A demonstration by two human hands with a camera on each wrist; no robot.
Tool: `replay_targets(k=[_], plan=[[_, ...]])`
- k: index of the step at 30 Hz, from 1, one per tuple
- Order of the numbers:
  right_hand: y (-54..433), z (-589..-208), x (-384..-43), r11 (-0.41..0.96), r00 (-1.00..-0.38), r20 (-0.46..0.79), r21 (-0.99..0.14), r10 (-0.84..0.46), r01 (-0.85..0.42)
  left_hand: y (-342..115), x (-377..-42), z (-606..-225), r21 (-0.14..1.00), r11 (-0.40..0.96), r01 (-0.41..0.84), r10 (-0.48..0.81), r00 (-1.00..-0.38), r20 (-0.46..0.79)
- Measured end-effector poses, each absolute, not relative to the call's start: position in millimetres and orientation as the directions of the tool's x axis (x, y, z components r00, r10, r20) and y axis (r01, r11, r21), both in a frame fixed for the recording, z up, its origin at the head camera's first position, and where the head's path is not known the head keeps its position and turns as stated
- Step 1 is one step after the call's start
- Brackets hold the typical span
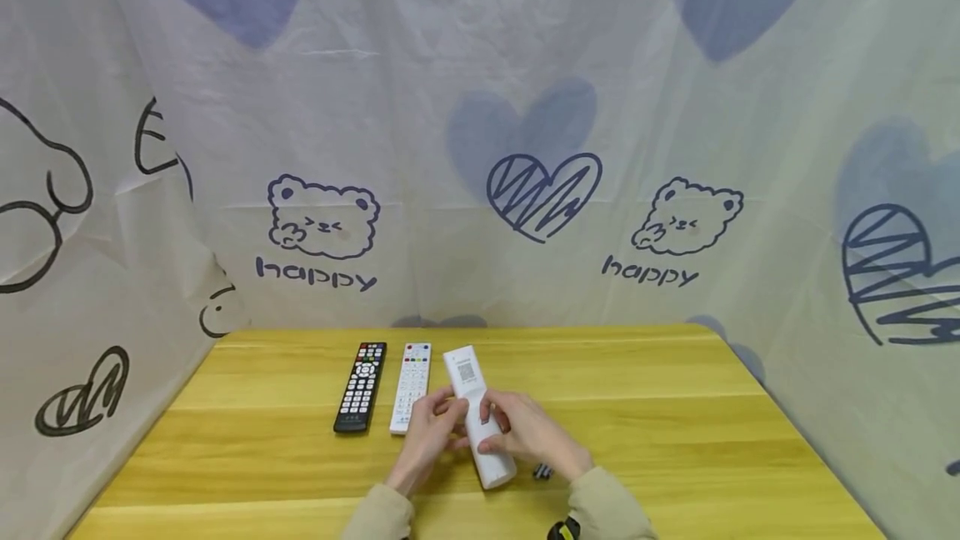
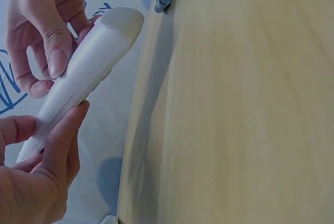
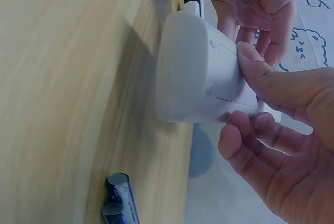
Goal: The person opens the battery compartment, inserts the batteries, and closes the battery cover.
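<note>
A white remote control (image 1: 483,432) is held up over the table with its back side facing up, a printed square code on its far end. My left hand (image 1: 431,432) grips its left side, thumb and fingers on opposite edges. Across from it, my right hand (image 1: 528,432) holds the other side, thumb on the back. In the right wrist view the outline of a battery cover (image 3: 235,78) shows in the remote's back, with the right thumb at its edge. Two dark batteries (image 3: 122,200) lie on the table close to the right wrist.
To the left, a black remote (image 1: 360,386) and another white remote (image 1: 411,386) lie face up, side by side, on the yellow wooden table (image 1: 660,407). A pale printed cloth (image 1: 435,265) hangs behind the table and along its sides.
</note>
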State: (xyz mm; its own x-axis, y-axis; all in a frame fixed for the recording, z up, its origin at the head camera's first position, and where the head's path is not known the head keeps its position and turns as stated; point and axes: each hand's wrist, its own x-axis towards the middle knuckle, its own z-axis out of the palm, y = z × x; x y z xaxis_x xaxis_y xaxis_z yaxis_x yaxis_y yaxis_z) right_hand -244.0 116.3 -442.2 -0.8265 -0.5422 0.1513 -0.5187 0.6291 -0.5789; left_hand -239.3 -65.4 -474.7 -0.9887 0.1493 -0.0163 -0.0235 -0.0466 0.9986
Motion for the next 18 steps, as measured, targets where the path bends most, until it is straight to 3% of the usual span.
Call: replay_targets(k=[18], plan=[[115.1, -437.1, -235.9, 0.689, -0.830, 0.162, -0.487, -0.533, -0.537, -61.2, -240.0, -474.4, 1.000, -0.025, -0.009, 0.130, -0.991, -0.006]])
